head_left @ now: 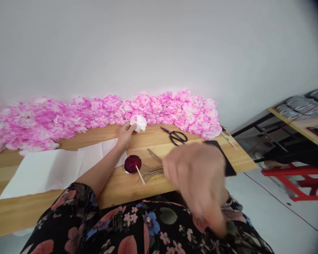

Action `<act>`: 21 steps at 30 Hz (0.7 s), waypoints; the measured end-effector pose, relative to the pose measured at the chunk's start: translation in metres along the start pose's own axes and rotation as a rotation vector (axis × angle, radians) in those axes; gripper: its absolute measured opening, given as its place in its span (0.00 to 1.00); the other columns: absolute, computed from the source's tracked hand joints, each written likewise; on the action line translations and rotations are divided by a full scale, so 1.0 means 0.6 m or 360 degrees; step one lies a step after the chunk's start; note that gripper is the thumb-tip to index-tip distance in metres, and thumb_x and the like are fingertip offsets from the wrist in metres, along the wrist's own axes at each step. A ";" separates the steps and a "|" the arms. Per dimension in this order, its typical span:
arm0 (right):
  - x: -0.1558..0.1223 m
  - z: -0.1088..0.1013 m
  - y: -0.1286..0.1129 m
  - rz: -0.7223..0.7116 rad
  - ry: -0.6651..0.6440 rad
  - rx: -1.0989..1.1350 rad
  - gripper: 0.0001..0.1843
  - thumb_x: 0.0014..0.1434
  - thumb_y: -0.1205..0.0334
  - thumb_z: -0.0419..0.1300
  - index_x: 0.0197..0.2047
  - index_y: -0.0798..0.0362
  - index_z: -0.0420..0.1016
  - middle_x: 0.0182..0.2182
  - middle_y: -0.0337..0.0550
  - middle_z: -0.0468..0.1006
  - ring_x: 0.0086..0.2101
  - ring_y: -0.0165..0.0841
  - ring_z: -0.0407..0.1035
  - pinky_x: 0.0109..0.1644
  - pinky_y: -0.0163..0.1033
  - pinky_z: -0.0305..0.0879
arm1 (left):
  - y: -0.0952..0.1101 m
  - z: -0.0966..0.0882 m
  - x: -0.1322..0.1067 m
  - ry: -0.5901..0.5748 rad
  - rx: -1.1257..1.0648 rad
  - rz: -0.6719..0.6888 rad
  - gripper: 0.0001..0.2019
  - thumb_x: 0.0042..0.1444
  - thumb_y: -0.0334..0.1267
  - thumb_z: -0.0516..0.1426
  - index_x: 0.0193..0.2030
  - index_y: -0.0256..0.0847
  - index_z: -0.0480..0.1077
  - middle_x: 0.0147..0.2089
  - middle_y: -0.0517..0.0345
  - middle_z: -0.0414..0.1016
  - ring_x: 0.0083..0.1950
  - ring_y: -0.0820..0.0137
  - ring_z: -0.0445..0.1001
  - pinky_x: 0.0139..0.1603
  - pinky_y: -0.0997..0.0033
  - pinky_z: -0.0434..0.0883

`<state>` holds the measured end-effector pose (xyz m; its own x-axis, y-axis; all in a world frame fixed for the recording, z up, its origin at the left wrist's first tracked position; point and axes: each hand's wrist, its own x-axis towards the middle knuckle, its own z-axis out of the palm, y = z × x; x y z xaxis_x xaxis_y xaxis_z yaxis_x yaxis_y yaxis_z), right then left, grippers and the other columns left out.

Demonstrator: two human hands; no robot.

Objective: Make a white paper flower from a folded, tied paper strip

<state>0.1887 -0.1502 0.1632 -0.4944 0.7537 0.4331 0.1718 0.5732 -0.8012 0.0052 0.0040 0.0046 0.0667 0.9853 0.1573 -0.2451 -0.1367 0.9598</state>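
Note:
My left hand (125, 134) reaches out over the wooden table (113, 187) and pinches a small white paper flower (139, 123) close to the row of pink paper flowers (95, 113) along the wall. My right hand (196, 176) is raised near the camera, smeared by motion, so its fingers cannot be read. It hovers over the table's right part, near a bundle of thin wires (152, 169). A small dish of dark red dye (133, 163) with a stick (140, 174) leaning in it sits between my arms.
White paper sheets (55, 169) lie flat at the left. Black scissors (176, 135) lie by the pink flowers, and a dark flat object (225, 158) lies at the table's right edge. A red stool (299, 180) and a side bench (294, 120) stand to the right.

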 end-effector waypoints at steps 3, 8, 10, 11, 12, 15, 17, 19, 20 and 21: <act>0.051 -0.011 0.058 0.0066 0.0470 0.0218 0.31 0.63 0.29 0.55 0.22 0.45 0.69 0.19 0.37 0.72 0.22 0.29 0.66 0.29 0.37 0.64 | 0.000 0.001 -0.002 -0.0004 0.0039 0.0021 0.19 0.49 0.54 0.68 0.28 0.40 0.73 0.26 0.60 0.76 0.27 0.72 0.71 0.31 0.73 0.69; 0.076 -0.008 0.207 0.0359 0.0909 -0.0193 0.25 0.65 0.39 0.58 0.28 0.50 0.75 0.27 0.41 0.79 0.31 0.34 0.72 0.40 0.41 0.66 | 0.002 0.004 -0.005 -0.0030 0.0078 0.0039 0.21 0.47 0.57 0.69 0.28 0.39 0.73 0.26 0.59 0.75 0.27 0.72 0.71 0.29 0.73 0.69; 0.065 0.000 0.247 0.0412 0.0852 -0.0297 0.22 0.67 0.43 0.57 0.34 0.51 0.79 0.34 0.43 0.83 0.37 0.37 0.75 0.43 0.41 0.66 | 0.005 0.006 -0.007 -0.0042 0.0115 0.0043 0.23 0.46 0.59 0.69 0.28 0.39 0.73 0.25 0.59 0.75 0.28 0.71 0.71 0.29 0.73 0.70; 0.060 0.005 0.259 0.0407 0.0804 -0.0347 0.21 0.67 0.44 0.56 0.36 0.51 0.80 0.36 0.43 0.83 0.38 0.37 0.75 0.44 0.41 0.65 | 0.006 0.006 -0.008 -0.0048 0.0137 0.0048 0.24 0.46 0.60 0.68 0.29 0.39 0.73 0.26 0.59 0.75 0.28 0.71 0.72 0.29 0.73 0.70; 0.055 0.010 0.266 0.0401 0.0756 -0.0398 0.19 0.68 0.46 0.57 0.38 0.52 0.81 0.36 0.43 0.83 0.38 0.36 0.74 0.43 0.40 0.65 | 0.007 0.007 -0.010 -0.0055 0.0161 0.0056 0.24 0.46 0.61 0.68 0.29 0.39 0.73 0.26 0.59 0.76 0.28 0.71 0.72 0.29 0.73 0.70; 0.047 0.020 0.269 0.0387 0.0651 -0.0549 0.14 0.66 0.52 0.60 0.38 0.53 0.81 0.34 0.42 0.82 0.35 0.33 0.71 0.41 0.38 0.61 | 0.008 0.009 -0.012 -0.0087 0.0238 0.0094 0.25 0.47 0.62 0.67 0.29 0.39 0.72 0.26 0.60 0.75 0.28 0.71 0.73 0.29 0.73 0.71; 0.047 0.024 0.265 0.0399 0.0609 -0.0633 0.10 0.65 0.57 0.62 0.37 0.53 0.80 0.31 0.40 0.80 0.32 0.32 0.69 0.39 0.37 0.59 | 0.007 0.009 -0.013 -0.0115 0.0286 0.0121 0.24 0.49 0.61 0.66 0.30 0.39 0.71 0.26 0.60 0.75 0.28 0.71 0.73 0.29 0.73 0.71; 0.048 0.027 0.263 0.0420 0.0571 -0.0690 0.09 0.66 0.61 0.61 0.36 0.53 0.80 0.29 0.39 0.79 0.31 0.31 0.68 0.39 0.37 0.57 | 0.005 0.009 -0.014 -0.0131 0.0317 0.0157 0.21 0.53 0.58 0.65 0.32 0.40 0.71 0.27 0.61 0.75 0.28 0.72 0.72 0.30 0.73 0.70; 0.048 0.028 0.263 0.0437 0.0563 -0.0704 0.09 0.66 0.62 0.60 0.35 0.53 0.80 0.29 0.39 0.78 0.31 0.31 0.68 0.39 0.37 0.56 | 0.003 0.009 -0.014 -0.0132 0.0325 0.0179 0.19 0.54 0.56 0.64 0.35 0.40 0.70 0.28 0.61 0.75 0.29 0.72 0.73 0.31 0.74 0.70; 0.048 0.028 0.263 0.0459 0.0562 -0.0713 0.10 0.66 0.62 0.60 0.35 0.53 0.79 0.28 0.38 0.78 0.31 0.31 0.68 0.38 0.37 0.55 | 0.002 0.010 -0.015 -0.0127 0.0332 0.0201 0.18 0.55 0.54 0.64 0.38 0.41 0.70 0.29 0.61 0.75 0.30 0.72 0.73 0.32 0.74 0.70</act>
<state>0.1872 -0.0431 0.0421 -0.0774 0.9145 0.3972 0.6336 0.3527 -0.6886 0.0099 -0.0057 0.0054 0.1262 0.9490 0.2891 -0.0523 -0.2846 0.9572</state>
